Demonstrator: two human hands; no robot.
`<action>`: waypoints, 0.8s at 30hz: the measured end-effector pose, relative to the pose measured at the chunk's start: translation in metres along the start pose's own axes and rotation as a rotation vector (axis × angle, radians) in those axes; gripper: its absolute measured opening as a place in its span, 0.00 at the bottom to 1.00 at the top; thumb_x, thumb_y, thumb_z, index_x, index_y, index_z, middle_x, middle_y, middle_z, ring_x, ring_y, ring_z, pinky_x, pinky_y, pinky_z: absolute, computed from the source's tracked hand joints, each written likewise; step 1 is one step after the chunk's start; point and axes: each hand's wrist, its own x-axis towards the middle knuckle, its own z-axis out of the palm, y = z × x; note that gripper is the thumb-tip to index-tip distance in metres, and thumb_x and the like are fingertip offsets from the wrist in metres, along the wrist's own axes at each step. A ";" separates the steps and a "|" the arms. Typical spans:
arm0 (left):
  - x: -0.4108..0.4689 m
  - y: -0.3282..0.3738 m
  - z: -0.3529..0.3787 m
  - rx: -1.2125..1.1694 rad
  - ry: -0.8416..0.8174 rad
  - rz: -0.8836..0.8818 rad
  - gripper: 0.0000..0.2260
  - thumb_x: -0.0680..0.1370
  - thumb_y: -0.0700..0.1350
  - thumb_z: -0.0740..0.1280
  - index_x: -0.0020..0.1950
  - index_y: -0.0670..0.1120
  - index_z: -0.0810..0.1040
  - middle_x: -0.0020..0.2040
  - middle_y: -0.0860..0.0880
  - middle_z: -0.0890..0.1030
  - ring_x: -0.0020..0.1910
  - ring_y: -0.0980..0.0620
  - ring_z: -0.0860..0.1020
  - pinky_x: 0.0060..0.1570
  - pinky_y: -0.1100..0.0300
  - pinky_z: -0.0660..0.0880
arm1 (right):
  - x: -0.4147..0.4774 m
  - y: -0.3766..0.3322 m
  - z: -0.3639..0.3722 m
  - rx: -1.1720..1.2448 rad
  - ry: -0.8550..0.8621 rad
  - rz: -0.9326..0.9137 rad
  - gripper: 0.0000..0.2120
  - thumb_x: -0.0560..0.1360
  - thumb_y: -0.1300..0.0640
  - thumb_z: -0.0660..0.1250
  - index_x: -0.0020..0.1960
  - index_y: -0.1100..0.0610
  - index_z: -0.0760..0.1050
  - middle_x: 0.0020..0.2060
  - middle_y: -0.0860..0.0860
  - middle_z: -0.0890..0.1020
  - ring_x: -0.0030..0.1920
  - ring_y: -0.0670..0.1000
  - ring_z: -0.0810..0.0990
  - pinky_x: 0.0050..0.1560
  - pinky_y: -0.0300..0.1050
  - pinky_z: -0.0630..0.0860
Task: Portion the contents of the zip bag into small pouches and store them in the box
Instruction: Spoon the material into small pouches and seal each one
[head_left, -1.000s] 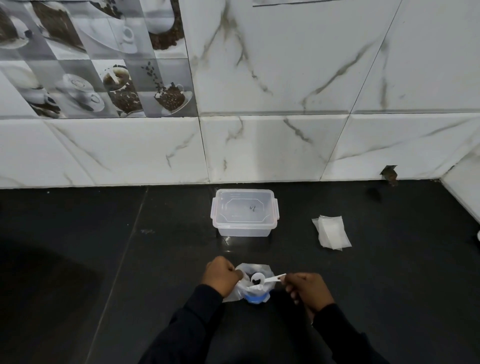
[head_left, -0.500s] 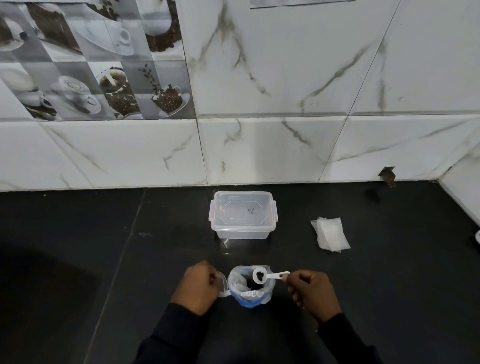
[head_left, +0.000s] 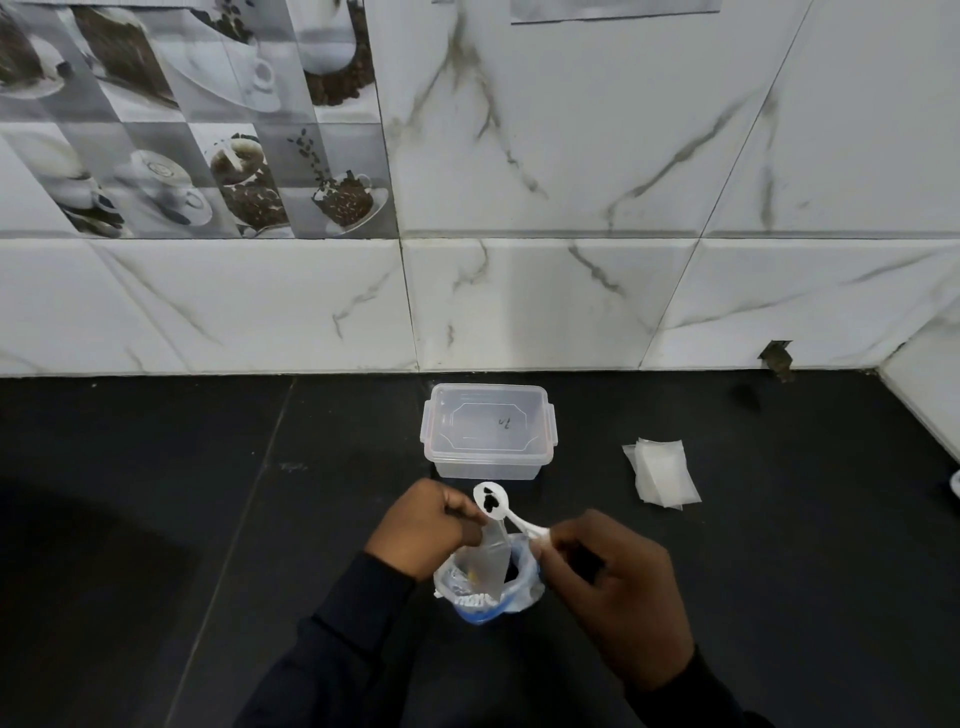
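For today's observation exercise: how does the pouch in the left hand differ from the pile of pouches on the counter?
The held pouch hangs upright, pinched by the left hand; the pile of pouches lies flat, untouched. The held pouch is single; the pile holds several. Both are thin and whitish.

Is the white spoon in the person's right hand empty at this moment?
No, the spoon pinched by the right hand carries a small dark heap in its bowl.
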 end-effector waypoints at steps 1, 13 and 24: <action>0.000 0.001 0.001 -0.033 -0.009 -0.005 0.08 0.69 0.35 0.71 0.41 0.46 0.87 0.39 0.49 0.87 0.38 0.56 0.81 0.43 0.60 0.77 | -0.003 0.004 0.004 -0.086 -0.014 -0.109 0.04 0.73 0.58 0.75 0.41 0.52 0.81 0.35 0.43 0.79 0.33 0.43 0.77 0.34 0.36 0.75; -0.008 -0.004 -0.002 -0.052 0.057 -0.040 0.08 0.71 0.34 0.71 0.44 0.45 0.87 0.41 0.52 0.87 0.40 0.55 0.83 0.46 0.57 0.80 | -0.019 0.025 0.016 -0.205 -0.010 -0.282 0.02 0.75 0.56 0.72 0.46 0.54 0.82 0.40 0.45 0.82 0.38 0.41 0.79 0.39 0.34 0.76; -0.028 -0.025 -0.025 -0.070 0.107 0.037 0.11 0.73 0.34 0.69 0.46 0.48 0.87 0.44 0.51 0.87 0.42 0.55 0.84 0.51 0.54 0.81 | 0.019 0.099 0.068 -0.092 -0.415 0.649 0.14 0.73 0.53 0.73 0.32 0.60 0.80 0.26 0.50 0.80 0.24 0.39 0.74 0.35 0.40 0.75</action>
